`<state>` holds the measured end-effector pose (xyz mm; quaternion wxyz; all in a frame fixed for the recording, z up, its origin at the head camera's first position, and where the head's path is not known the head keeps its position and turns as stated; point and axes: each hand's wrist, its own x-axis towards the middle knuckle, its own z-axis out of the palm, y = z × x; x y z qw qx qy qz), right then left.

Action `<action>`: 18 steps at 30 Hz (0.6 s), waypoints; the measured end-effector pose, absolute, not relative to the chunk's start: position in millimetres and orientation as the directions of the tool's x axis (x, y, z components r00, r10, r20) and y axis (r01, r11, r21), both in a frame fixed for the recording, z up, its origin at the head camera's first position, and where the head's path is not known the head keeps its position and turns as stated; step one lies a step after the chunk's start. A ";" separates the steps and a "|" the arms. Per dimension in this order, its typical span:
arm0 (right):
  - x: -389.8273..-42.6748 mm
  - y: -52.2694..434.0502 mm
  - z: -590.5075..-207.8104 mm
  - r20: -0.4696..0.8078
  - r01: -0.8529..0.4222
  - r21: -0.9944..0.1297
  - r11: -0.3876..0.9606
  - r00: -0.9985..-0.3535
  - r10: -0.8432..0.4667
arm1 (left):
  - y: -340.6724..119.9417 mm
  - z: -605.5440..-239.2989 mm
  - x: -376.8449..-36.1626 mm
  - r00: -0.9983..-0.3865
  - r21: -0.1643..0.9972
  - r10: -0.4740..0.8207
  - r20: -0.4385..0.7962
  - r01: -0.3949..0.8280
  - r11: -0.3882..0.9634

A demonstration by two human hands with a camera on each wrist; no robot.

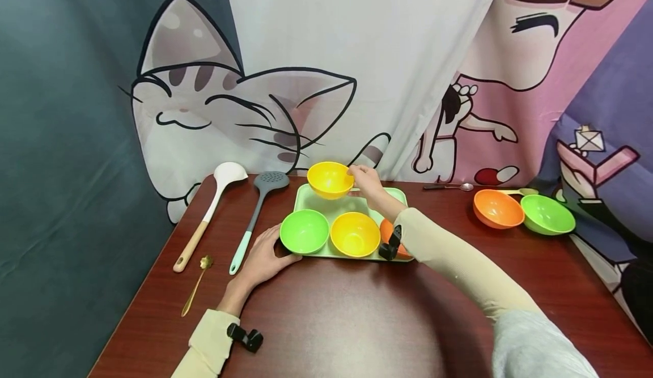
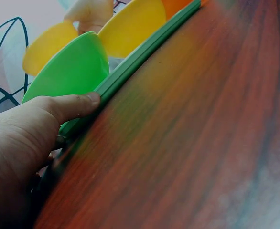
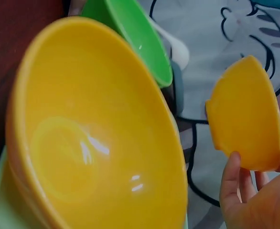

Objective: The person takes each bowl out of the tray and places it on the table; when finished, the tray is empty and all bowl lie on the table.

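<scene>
Bowls being handled at the pale green plastic tray (image 1: 306, 195)

From above, the right hand (image 1: 368, 183) is pinching a round yellow plastic bowl (image 1: 330, 179) by its rim, lifted over the tray's far end, while the left hand (image 1: 264, 257) is resting at the near-left corner. The left wrist view is showing its thumb (image 2: 75, 105) pressing the tray edge (image 2: 145, 52) beside a green plastic bowl (image 2: 68, 67). The right wrist view is showing fingertips (image 3: 231, 181) gripping the yellow bowl (image 3: 247, 114).

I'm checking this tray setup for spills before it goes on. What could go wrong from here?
The right hand holds the raised yellow bowl only by its rim, so it might tip or slip onto the tray. The tray already holds a green bowl, another yellow bowl and an orange bowl, so setting it down could knock them. The left hand merely touches the tray's corner, so the tray may slide.
</scene>
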<state>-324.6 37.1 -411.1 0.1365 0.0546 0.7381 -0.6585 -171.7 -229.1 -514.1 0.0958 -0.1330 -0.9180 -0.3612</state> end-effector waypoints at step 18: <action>-308.5 79.1 -389.4 -0.226 0.220 -0.971 0.092 -0.972 -0.062 | -230.4 -516.7 -171.8 -0.948 0.634 0.178 0.265 0.310 0.709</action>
